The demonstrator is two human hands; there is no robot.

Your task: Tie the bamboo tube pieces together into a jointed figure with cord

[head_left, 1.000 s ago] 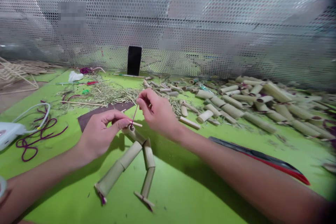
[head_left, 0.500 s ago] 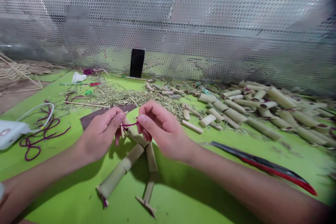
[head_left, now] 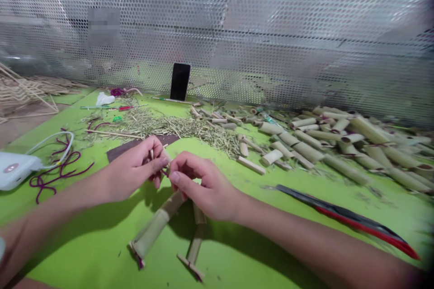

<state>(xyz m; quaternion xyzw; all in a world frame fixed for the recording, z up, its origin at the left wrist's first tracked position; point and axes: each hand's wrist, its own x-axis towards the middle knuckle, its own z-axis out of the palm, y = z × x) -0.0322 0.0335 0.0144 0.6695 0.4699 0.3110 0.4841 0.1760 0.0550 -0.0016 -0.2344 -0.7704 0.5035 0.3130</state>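
A small figure made of bamboo tubes (head_left: 159, 223) lies on the green table (head_left: 237, 253), its two legs pointing toward me. My left hand (head_left: 135, 169) and my right hand (head_left: 196, 185) meet at its top end. Both pinch there with fingers closed, on a thin stick and a short purple string (head_left: 165, 172) threaded through the tubes. The string is mostly hidden by my fingers.
A pile of cut bamboo tubes (head_left: 332, 137) fills the right back. Straw shavings (head_left: 176, 124) lie behind my hands. A black and red blade (head_left: 346, 216) lies at the right. A white device (head_left: 15, 169) and loose purple cord (head_left: 57, 171) are left. A phone (head_left: 180, 81) leans on the mesh wall.
My right hand came down from pulling the string up and moved toward the left hand. Both hands now pinch close together at the figure's top.
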